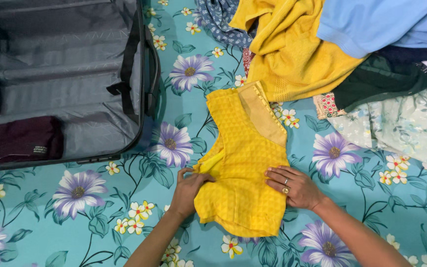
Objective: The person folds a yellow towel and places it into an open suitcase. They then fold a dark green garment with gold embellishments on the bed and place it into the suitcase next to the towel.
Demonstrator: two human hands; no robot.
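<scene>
A floral bedsheet (pixel 124 207) covers the whole surface, with bare stretches along the bottom and left. An open suitcase (pixel 65 84) fills the upper left; a heap of clothes (pixel 332 44) crowds the upper right. Between them lies a yellow blouse (pixel 243 163). The left hand (pixel 189 190) pinches its left edge; the right hand (pixel 295 187) presses flat on its right edge.

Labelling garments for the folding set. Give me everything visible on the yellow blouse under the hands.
The yellow blouse is bright yellow cloth with a small woven check, and a plainer mustard-gold band along its upper right edge. It lies flat and partly folded on the floral teal bedsheet, its long axis running up and slightly left. The left hand grips its left edge, fingers curled on a fold; the right hand presses flat on its right side. Its top corner reaches the clothes pile.
</scene>
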